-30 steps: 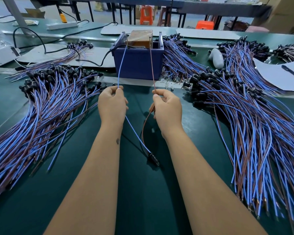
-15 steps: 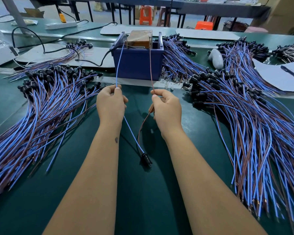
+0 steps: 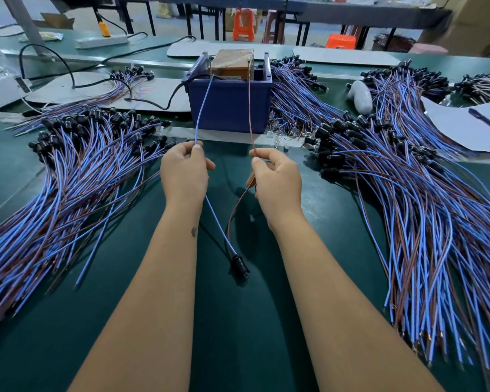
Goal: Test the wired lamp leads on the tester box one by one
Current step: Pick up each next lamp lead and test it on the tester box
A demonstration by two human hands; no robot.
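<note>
Lamp socket [image 3: 239, 265] nearer now, lead piles [image 3: 68, 176] flanking both hands [image 3: 185, 168].

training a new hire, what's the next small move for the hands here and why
Probably lift both wire ends off the tester box: the left hand pinches the blue wire, the right hand the brown wire, both reaching its top.

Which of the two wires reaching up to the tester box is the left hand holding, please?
The blue wire: the left hand pinches it, while the right hand pinches the brown wire. Both run up to the tester box.
</note>
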